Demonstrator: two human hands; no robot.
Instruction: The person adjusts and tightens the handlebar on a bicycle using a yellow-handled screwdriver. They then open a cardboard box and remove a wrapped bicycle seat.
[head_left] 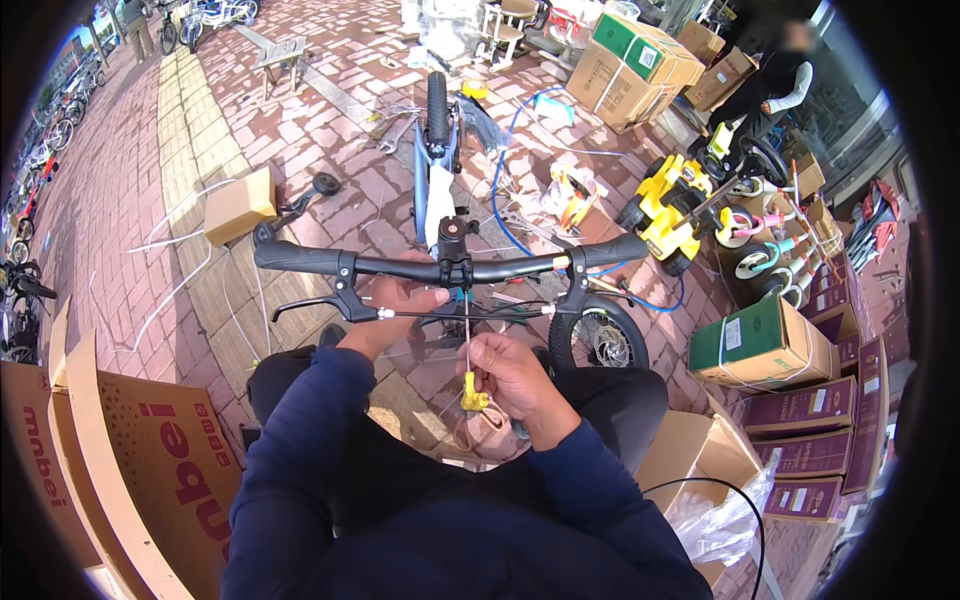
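Note:
A black bicycle handlebar (390, 268) with two brake levers stretches across in front of me, clamped at the stem (454, 240). Just left of the stem, my left hand (398, 305) is closed at the bar from below, its thumb toward the stem and its other fingers partly hidden. My right hand (512, 368) grips a yellow-handled hex key (474, 394). The key's thin shaft points up toward the stem; its tip is hard to make out. Beyond the bar are the pale blue frame (421, 185) and a black tire (437, 108). Another wheel (606, 338) lies at the right.
Large cardboard boxes (150, 440) stand at left; an opened carton (690, 455) with plastic wrap sits at right. A blue hose (496, 195) crosses the brick paving. Yellow ride-on toys (668, 205), stacked cartons (800, 408) and a person (785, 85) are farther right.

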